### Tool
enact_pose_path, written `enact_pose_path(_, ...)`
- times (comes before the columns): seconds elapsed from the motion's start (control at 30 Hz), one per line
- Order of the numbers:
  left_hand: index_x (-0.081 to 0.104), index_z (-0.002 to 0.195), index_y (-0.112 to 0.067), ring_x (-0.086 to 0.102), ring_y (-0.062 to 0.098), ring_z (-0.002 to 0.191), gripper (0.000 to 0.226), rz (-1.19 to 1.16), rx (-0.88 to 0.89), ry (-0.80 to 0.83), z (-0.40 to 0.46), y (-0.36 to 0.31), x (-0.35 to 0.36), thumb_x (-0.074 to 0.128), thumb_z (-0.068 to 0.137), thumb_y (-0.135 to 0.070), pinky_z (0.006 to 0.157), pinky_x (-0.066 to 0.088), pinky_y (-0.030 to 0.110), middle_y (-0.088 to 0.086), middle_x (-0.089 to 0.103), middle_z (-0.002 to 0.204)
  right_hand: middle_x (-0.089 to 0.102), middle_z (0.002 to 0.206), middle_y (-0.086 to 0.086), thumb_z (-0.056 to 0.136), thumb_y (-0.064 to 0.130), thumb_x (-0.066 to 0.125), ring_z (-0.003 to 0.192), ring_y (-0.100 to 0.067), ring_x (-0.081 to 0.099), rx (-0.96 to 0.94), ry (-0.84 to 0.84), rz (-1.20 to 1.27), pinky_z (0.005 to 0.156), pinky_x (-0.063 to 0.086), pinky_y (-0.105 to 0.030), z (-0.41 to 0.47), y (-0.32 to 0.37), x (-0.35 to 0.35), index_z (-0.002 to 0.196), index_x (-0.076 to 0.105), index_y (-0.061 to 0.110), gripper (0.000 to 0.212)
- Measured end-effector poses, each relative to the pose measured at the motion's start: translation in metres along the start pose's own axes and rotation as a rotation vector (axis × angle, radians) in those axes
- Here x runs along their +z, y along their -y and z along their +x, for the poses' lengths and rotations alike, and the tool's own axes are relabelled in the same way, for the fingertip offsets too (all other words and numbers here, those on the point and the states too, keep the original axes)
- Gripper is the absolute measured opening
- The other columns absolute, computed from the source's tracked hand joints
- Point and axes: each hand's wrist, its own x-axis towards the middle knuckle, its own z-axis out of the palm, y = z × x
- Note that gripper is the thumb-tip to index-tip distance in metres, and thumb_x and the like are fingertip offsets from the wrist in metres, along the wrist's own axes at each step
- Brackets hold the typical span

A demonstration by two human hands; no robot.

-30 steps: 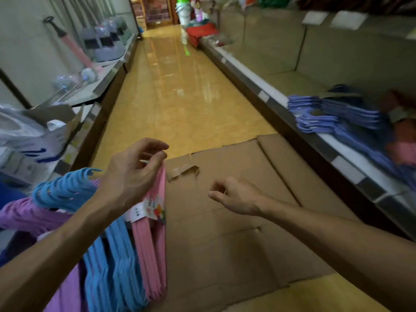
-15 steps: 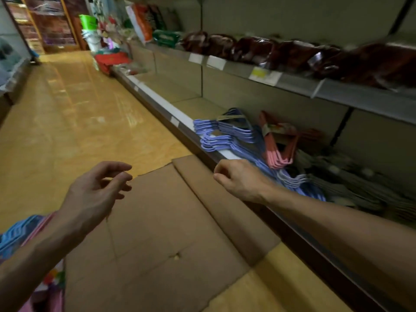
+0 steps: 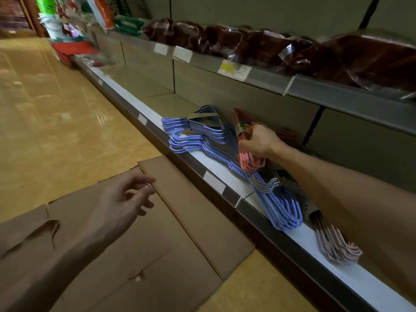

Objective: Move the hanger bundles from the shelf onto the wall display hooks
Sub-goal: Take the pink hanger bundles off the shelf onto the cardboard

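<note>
On the low white-edged shop shelf (image 3: 216, 170), our right hand (image 3: 258, 143) clamps its fingers round a pink wire hanger bundle (image 3: 248, 159), our left hand (image 3: 121, 203) idle, fingers loosely apart; next, we judge, lifting it clear toward unseen hooks.

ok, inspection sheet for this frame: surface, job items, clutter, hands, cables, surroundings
Surface: bottom shelf, white front edge with price-tag strip; bare toward the far end.
Job's things: pink hanger bundle at the shelf, gripped near its label; blue hanger bundles lying on the shelf, hooks toward the aisle; pale pink bundle lying nearer the camera. Wall display hooks not in view.
Clutter: flattened cardboard on the floor by the shelf.
Hands: right hand grips the pink bundle; left hand over the cardboard, fingers loosely curled, holding nothing.
Cables: nothing seen.
Surroundings: upper shelf with dark red wrapped packs; glossy yellow floor; blurred goods down the aisle.
</note>
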Motion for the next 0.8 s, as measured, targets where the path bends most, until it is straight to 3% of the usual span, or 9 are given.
enact_pose_path(0.17, 0.068, 0.103, -0.022, 0.072, 0.022, 0.076, 0.016, -0.068, 0.012, 0.043, 0.026, 0.01, 0.035, 0.057, 0.099, -0.011, 0.064, 0.058, 0.034, 0.005, 0.069, 0.093, 0.047, 0.069, -0.005, 0.092, 0.019, 0.064, 0.06, -0.02, 0.049, 0.093, 0.081, 0.068, 0.057, 0.039, -0.03, 0.032, -0.006, 0.029, 0.067, 0.041, 0.016, 0.034)
enact_pose_path(0.23, 0.068, 0.102, -0.024, 0.073, 0.02, 0.075, 0.018, -0.101, 0.021, 0.051, 0.04, 0.01, 0.047, 0.056, 0.099, -0.011, 0.063, 0.059, 0.033, 0.002, 0.07, 0.091, 0.047, 0.07, -0.004, 0.094, 0.019, 0.063, 0.064, -0.02, 0.051, 0.149, 0.103, 0.099, 0.055, 0.04, -0.029, 0.042, -0.01, 0.04, 0.068, 0.041, 0.015, 0.034)
enact_pose_path(0.33, 0.068, 0.1, -0.028, 0.073, 0.017, 0.074, 0.021, -0.139, 0.045, 0.077, 0.058, 0.01, 0.063, 0.056, 0.098, -0.011, 0.063, 0.061, 0.033, -0.002, 0.071, 0.088, 0.06, 0.089, -0.013, 0.096, 0.016, 0.062, 0.088, -0.029, 0.064, 0.231, 0.122, 0.206, 0.076, 0.054, -0.036, 0.056, -0.012, 0.051, 0.082, 0.053, 0.007, 0.019)
enact_pose_path(0.4, 0.069, 0.102, -0.029, 0.073, 0.017, 0.075, 0.02, -0.148, 0.061, 0.103, 0.068, 0.01, 0.071, 0.056, 0.098, -0.014, 0.064, 0.061, 0.033, -0.006, 0.071, 0.088, 0.065, 0.091, -0.017, 0.099, 0.015, 0.057, 0.085, -0.028, 0.07, 0.332, 0.2, 0.308, 0.086, 0.057, -0.038, 0.063, -0.012, 0.056, 0.098, 0.056, -0.003, 0.018)
enact_pose_path(0.47, 0.069, 0.103, -0.03, 0.073, 0.016, 0.076, 0.02, -0.152, 0.068, 0.121, 0.073, 0.012, 0.078, 0.056, 0.098, -0.016, 0.065, 0.062, 0.033, -0.009, 0.071, 0.088, 0.063, 0.079, -0.015, 0.104, 0.013, 0.049, 0.062, -0.022, 0.068, 0.433, 0.293, 0.385, 0.071, 0.058, -0.031, 0.068, -0.011, 0.056, 0.103, 0.054, -0.005, 0.019)
enact_pose_path(0.57, 0.069, 0.103, -0.03, 0.074, 0.016, 0.076, 0.02, -0.153, 0.06, 0.133, 0.075, 0.016, 0.087, 0.056, 0.099, -0.016, 0.065, 0.062, 0.033, -0.008, 0.072, 0.089, 0.058, 0.071, -0.011, 0.105, 0.012, 0.045, 0.051, -0.016, 0.054, 0.519, 0.342, 0.459, 0.047, 0.051, -0.024, 0.075, -0.009, 0.053, 0.102, 0.051, 0.001, 0.013)
enact_pose_path(0.7, 0.071, 0.1, -0.029, 0.073, 0.017, 0.075, 0.022, -0.159, 0.042, 0.147, 0.069, 0.022, 0.091, 0.055, 0.099, -0.014, 0.063, 0.062, 0.031, -0.006, 0.072, 0.089, 0.036, 0.061, -0.003, 0.106, 0.014, 0.032, 0.048, -0.009, 0.029, 0.54, 0.384, 0.466, 0.039, 0.029, -0.017, 0.076, -0.008, 0.047, 0.076, 0.043, 0.011, 0.032)
enact_pose_path(0.8, 0.072, 0.097, -0.028, 0.073, 0.017, 0.073, 0.023, -0.155, 0.034, 0.156, 0.064, 0.025, 0.088, 0.054, 0.099, -0.012, 0.062, 0.061, 0.031, -0.008, 0.072, 0.087, 0.038, 0.067, -0.008, 0.105, 0.011, 0.025, 0.053, -0.013, 0.029, 0.44, 0.35, 0.336, 0.04, 0.032, -0.021, 0.072, -0.006, 0.039, 0.077, 0.042, 0.006, 0.033)
